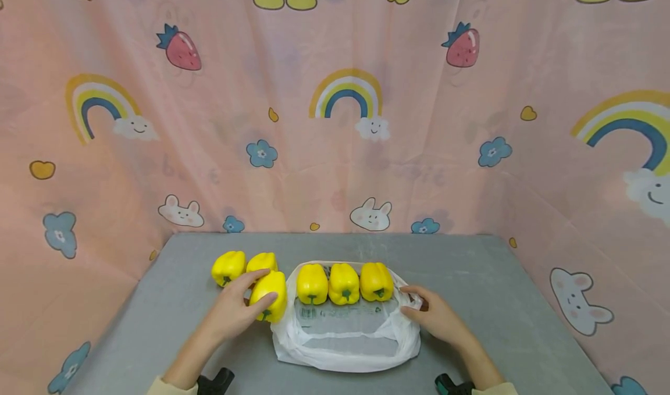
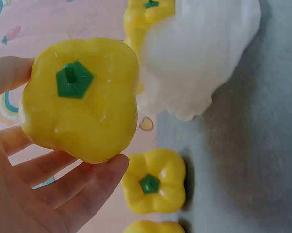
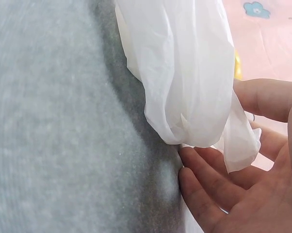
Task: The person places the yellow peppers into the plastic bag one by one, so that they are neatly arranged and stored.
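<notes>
My left hand (image 1: pixel 237 308) grips a yellow bell pepper (image 1: pixel 272 295) with a green stem, thumb on one side and fingers on the other. It is held at the left edge of an open white plastic bag (image 1: pixel 345 363). Inside the bag, three yellow bell peppers lie in a row: a left one (image 1: pixel 312 284), a middle one (image 1: pixel 344 284) and a right one (image 1: pixel 376 283). My right hand (image 1: pixel 437 316) holds the bag's right rim between thumb and fingers. In the right wrist view, the bag's thin folds (image 3: pixel 189 87) hang between thumb and fingers.
Two more yellow bell peppers, one at the far left (image 1: pixel 228 268) and one beside it (image 1: pixel 262 262), lie on the grey table (image 1: pixel 460 261) behind my left hand. A pink patterned curtain (image 1: pixel 419 174) stands behind the table and along both sides.
</notes>
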Demonstrator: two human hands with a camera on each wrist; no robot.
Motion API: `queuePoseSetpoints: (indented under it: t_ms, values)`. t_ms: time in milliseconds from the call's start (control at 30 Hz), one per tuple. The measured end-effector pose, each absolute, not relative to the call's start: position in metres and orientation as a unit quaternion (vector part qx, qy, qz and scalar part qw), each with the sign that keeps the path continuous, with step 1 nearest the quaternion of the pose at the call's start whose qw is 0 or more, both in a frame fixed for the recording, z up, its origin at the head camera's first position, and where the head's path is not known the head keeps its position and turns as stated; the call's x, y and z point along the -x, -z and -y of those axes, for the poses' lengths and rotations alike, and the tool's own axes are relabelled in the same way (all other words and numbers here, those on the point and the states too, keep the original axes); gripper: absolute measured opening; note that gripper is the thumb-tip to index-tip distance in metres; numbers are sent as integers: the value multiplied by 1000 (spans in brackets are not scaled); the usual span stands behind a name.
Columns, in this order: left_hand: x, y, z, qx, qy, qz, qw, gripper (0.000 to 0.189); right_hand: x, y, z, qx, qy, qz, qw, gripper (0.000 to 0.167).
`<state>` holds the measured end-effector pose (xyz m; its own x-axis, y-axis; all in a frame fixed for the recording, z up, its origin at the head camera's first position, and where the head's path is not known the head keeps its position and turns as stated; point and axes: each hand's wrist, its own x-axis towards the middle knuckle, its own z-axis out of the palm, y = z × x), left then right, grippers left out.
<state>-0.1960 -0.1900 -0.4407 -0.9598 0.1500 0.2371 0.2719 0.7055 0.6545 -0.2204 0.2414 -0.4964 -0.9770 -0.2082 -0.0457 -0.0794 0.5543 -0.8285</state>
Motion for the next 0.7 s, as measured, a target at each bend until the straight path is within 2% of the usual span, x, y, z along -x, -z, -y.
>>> queuePoseSetpoints:
  t_ms: [700]
  values:
    - [199, 442, 139, 169, 395, 900, 67, 58, 220, 496, -241, 83, 463, -880, 69, 48]
